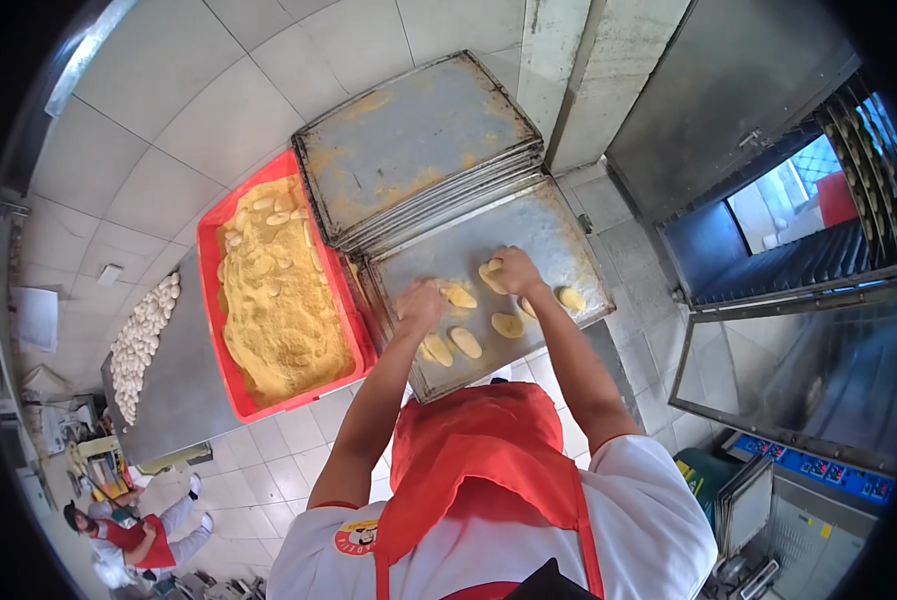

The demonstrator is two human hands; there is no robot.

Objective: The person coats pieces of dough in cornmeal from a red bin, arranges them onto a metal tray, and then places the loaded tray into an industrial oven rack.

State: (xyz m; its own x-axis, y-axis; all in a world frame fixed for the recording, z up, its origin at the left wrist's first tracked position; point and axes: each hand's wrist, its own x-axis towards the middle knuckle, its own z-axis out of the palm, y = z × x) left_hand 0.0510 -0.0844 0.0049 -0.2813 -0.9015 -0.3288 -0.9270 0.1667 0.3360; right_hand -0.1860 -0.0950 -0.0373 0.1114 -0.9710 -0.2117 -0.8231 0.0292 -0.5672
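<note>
In front of me lies a metal baking tray (537, 222) with several flat oval dough pieces (508, 325) coated in yellow crumbs. My left hand (423, 303) is closed at the edge of one dough piece (459, 294) near the tray's left side; its fingertips are partly hidden. Farther right, my right hand (518, 271) pinches another dough piece (491, 277) over the tray. A red tub (214, 300) stands to the left, holding yellow crumbs (279, 325) with pale dough pieces partly buried at its far end.
A stack of worn baking trays (419, 140) rises just beyond the tray. Small white dough balls (144, 340) cover part of the metal table (184, 390) at left. On the right are an open metal cabinet door (789, 370) and racked trays (859, 190). A co-worker (149, 535) is at lower left.
</note>
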